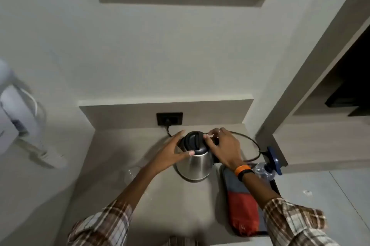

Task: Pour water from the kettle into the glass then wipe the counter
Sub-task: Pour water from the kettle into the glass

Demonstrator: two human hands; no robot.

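Resting on the black lid [192, 141], right hand [224, 148] fingers [208, 137] curl at its far edge; left hand [172, 153] open, thumb and fingers spread against the steel kettle [195, 163]; kettle upright mid-surface [104, 165]; glass [131, 173] just left; folded cloth [243, 211] to the right.

No readable text, label or number anywhere. Only blur on the white appliance [12, 109] at left.
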